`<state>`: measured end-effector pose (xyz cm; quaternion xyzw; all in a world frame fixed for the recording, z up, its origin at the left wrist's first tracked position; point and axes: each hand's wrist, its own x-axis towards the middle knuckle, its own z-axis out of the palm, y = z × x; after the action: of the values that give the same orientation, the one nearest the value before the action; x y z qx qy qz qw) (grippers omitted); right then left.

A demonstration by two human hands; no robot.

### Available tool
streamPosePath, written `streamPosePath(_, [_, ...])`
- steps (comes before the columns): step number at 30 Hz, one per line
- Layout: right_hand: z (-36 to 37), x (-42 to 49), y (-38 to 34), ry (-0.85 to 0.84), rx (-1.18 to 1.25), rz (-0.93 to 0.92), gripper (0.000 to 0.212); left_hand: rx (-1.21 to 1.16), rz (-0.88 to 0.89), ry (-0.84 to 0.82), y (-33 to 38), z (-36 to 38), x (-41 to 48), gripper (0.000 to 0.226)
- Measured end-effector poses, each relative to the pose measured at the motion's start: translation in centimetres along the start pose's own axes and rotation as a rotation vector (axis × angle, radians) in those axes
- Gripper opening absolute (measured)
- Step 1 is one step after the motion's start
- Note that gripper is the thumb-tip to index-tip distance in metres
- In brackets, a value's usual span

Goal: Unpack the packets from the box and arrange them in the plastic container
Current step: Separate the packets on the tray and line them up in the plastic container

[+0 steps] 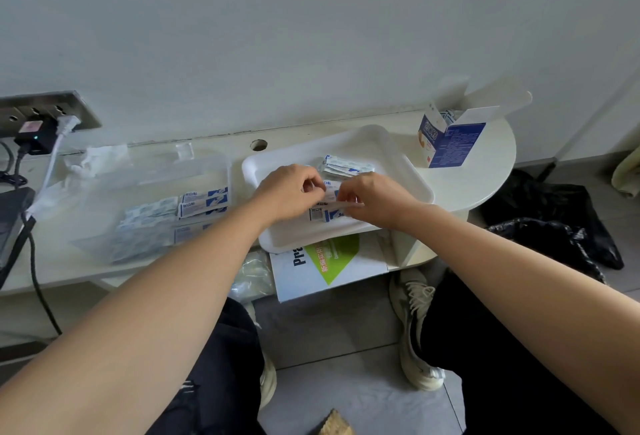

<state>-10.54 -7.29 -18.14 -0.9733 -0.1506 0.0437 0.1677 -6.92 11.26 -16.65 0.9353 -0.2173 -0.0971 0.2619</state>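
Note:
Over a white tray, my left hand and my right hand both pinch a small stack of white-and-blue packets. More of these packets lie at the tray's back. Left of the tray stands a clear plastic container with several packets laid in rows inside. An open blue-and-white box stands at the table's back right, packets showing in its top.
A clear plastic lid or bag lies by the container's front left. Crumpled white tissue sits behind it. Cables and a wall socket are at far left. A printed carton sits under the tray's front edge. Black bags lie on the floor at right.

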Motion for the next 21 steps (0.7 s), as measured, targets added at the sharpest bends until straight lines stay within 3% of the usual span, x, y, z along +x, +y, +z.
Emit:
streamPosePath(3, [0.1,-0.1,0.5,0.046,0.005,-0.016,0.014,0.094,0.017,0.081,0.0,0.6,0.6,0.025])
streamPosePath(8, [0.3,0.2,0.5,0.036,-0.042,-0.013,0.022,0.334,0.031,0.010,-0.2,1.5,1.6,0.043])
streamPosePath(21, [0.0,0.5,0.3,0.108,-0.072,-0.062,0.019,0.335,0.077,0.111,-1.2,1.1,1.7,0.025])
